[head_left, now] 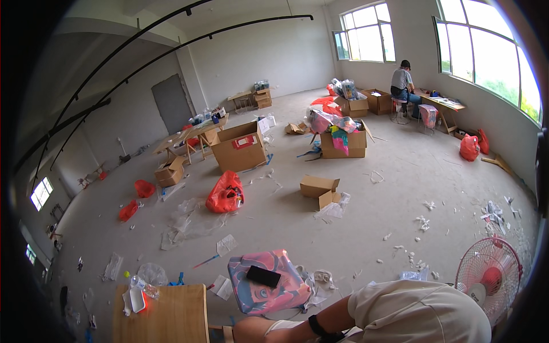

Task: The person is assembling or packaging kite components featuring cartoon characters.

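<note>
Grey concrete floor (331, 240), matte and strewn with scraps, curves away from my head view toward pale walls (274, 57). Closest to me, creased beige cloth (417, 314) bulges up over the lower edge, with bare skin and a black band (315, 326) beside it. Both hands are out of sight, so I cannot tell whether their fingers are clenched, released or grasping anything.

On my left stands a wood-grained, straight-edged table (171, 314); a white plastic tray (137, 299) and a clear bottle (150, 288) sit near its far left corner. Just right of it, a glossy black smartphone (263, 276) lies flat and slantwise on a rounded seat cover (297, 283) printed in pink and blue, inside the cover's edges. A round pink fan (490, 277) with a wire cage bounds my right.

Beyond, I see a crumpled red plastic bag (226, 193) and a small flapped carton (318, 186); the widest run of floor for moving lies between that carton and the fan, with white scraps along it. Farther off are a tall cardboard box (229, 151), a stuffed carton (343, 150) and, near the windows (369, 34), a seated person (402, 83).
</note>
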Available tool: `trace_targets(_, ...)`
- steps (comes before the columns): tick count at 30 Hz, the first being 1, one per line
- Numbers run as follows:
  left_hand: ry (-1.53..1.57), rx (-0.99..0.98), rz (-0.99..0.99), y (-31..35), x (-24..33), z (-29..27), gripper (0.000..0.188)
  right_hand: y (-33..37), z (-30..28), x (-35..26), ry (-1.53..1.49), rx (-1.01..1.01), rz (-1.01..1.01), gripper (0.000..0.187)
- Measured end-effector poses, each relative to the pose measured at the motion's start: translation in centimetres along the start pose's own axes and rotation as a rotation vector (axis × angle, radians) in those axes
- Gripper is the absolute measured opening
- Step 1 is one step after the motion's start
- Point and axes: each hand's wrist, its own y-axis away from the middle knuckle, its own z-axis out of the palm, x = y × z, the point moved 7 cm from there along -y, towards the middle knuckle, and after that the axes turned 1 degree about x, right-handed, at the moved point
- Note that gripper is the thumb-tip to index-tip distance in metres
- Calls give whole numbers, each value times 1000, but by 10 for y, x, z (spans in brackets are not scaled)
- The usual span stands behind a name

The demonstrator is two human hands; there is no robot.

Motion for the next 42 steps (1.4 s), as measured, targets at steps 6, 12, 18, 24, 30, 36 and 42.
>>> trace_targets(6,-13,-82,-187,-2,-3,-7,27,3,0,2,6,-26,27,25)
trace_targets(12,-151,-99,-41,-6,5,-9,32,-1,-4,-5,-14,-32,21,25)
trace_targets(18,44,81,-305,5,-2,-7,40,4,4,6,18,-88,98,26)
trace_targets(24,-168,11,-123,-34,-9,-14,41,3,9,10,85,-107,117,28)
trace_targets(30,-804,-291,653,-28,17,-9,41,0,-1,0,30,-70,96,28)
trace_targets(36,-677,-215,396,-34,1,-17,41,-1,-1,-1,35,-54,74,27)
trace_targets(42,-331,-152,57,-26,-1,-9,45,2,10,12,112,-90,113,27)
